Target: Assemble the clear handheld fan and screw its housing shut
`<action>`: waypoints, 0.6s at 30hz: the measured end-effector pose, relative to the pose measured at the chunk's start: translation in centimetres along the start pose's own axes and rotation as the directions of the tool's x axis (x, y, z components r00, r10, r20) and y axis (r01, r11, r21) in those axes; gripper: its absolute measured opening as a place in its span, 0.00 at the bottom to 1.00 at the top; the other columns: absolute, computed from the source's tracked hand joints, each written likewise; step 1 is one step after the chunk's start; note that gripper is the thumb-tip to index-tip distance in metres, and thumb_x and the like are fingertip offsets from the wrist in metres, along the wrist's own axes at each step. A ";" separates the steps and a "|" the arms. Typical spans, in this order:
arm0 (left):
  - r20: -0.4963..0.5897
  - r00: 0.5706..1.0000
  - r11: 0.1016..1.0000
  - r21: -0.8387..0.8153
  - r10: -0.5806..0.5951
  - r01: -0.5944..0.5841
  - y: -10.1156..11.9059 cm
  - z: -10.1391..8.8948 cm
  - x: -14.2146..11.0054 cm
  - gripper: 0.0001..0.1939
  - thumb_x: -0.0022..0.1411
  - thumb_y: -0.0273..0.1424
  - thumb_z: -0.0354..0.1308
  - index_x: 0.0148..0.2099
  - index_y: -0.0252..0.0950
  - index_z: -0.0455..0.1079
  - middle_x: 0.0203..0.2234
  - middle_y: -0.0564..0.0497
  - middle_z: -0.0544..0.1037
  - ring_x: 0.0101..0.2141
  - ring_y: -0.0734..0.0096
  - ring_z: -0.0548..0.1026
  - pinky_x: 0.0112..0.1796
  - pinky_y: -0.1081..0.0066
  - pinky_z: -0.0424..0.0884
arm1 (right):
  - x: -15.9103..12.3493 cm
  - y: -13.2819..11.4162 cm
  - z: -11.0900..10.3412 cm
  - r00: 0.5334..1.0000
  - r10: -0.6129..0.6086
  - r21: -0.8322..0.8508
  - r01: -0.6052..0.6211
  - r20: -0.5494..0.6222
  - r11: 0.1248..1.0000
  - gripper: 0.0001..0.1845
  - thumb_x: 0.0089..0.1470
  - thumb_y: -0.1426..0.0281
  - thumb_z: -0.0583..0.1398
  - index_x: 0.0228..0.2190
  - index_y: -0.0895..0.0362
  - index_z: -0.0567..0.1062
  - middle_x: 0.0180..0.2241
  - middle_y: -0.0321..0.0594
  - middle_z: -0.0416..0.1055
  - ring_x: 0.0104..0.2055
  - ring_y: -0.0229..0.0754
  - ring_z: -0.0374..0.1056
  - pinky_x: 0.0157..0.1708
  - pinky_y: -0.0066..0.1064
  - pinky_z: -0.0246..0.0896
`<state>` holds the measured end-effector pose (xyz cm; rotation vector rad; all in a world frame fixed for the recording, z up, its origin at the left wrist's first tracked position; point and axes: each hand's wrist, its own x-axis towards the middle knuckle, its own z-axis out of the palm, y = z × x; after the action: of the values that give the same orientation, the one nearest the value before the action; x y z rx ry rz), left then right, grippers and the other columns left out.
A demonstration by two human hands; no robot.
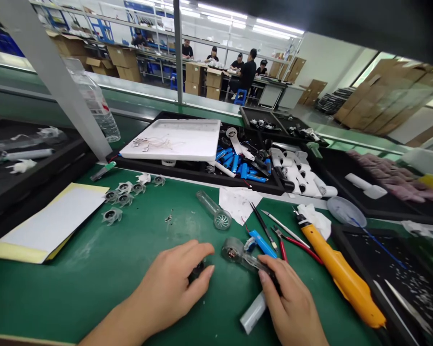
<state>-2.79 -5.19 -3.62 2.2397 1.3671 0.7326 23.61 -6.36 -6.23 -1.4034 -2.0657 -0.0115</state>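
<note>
Holding the clear shell by its handle, the right hand has thumb and fingers pinched together; the shell's round end faces left, towards the left hand. That hand is half curled, thumb and forefinger slightly parted about a dark part; how firmly it grips, I cannot tell. The shell looks light, stiff, smooth and perhaps brittle, so the handle seems the safer hold. A battery lies just beyond it, a tube nearer.
</note>
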 end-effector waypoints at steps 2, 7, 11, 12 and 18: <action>0.028 0.999 1.000 0.022 -0.015 0.015 -0.1 0.1 0.0 0.08 0.71 0.33 0.49 0.46 0.43 0.69 0.30 0.55 0.72 0.29 0.68 0.72 0.28 0.70 0.62 | -0.1 0.0 0.1 1.000 0.014 0.008 -0.014 0.003 1.000 0.13 0.68 0.65 0.53 0.46 0.52 0.75 0.40 0.38 0.81 0.40 0.43 0.80 0.37 0.30 0.76; 0.023 0.997 0.977 0.202 -0.077 0.071 -0.2 0.3 0.5 0.09 0.70 0.34 0.50 0.42 0.41 0.71 0.32 0.51 0.72 0.34 0.61 0.72 0.33 0.67 0.65 | -0.5 0.4 0.3 0.995 0.087 0.106 -0.092 0.050 0.990 0.14 0.67 0.66 0.53 0.45 0.54 0.78 0.41 0.40 0.82 0.41 0.43 0.80 0.38 0.29 0.76; -0.078 0.994 0.941 0.325 -0.072 0.094 -0.8 0.4 0.7 0.09 0.68 0.35 0.52 0.40 0.40 0.73 0.38 0.46 0.73 0.38 0.55 0.70 0.36 0.61 0.68 | -0.9 1.1 0.1 0.959 0.226 0.261 -0.265 0.172 0.928 0.15 0.66 0.63 0.55 0.46 0.53 0.79 0.43 0.42 0.81 0.44 0.44 0.79 0.43 0.28 0.74; -0.129 0.991 0.939 0.333 -0.039 0.080 -0.9 0.4 0.6 0.09 0.67 0.36 0.53 0.42 0.40 0.73 0.41 0.44 0.73 0.40 0.53 0.70 0.39 0.58 0.69 | -1.0 1.2 0.0 0.939 0.288 0.315 -0.336 0.190 0.887 0.16 0.66 0.61 0.55 0.46 0.53 0.80 0.42 0.42 0.81 0.43 0.45 0.78 0.42 0.29 0.74; -0.191 0.977 0.991 -0.109 -0.098 0.078 1.1 1.1 1.2 0.18 0.65 0.40 0.59 0.56 0.46 0.73 0.58 0.43 0.73 0.56 0.47 0.72 0.51 0.53 0.73 | -0.2 -0.6 0.4 0.702 0.604 0.826 -0.550 0.378 0.121 0.26 0.52 0.49 0.67 0.39 0.60 0.80 0.22 0.37 0.72 0.25 0.37 0.65 0.26 0.25 0.63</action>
<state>-0.91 -4.70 -3.57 2.0590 1.4746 0.9904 22.97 -6.63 -6.47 -1.2581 -0.8918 1.2530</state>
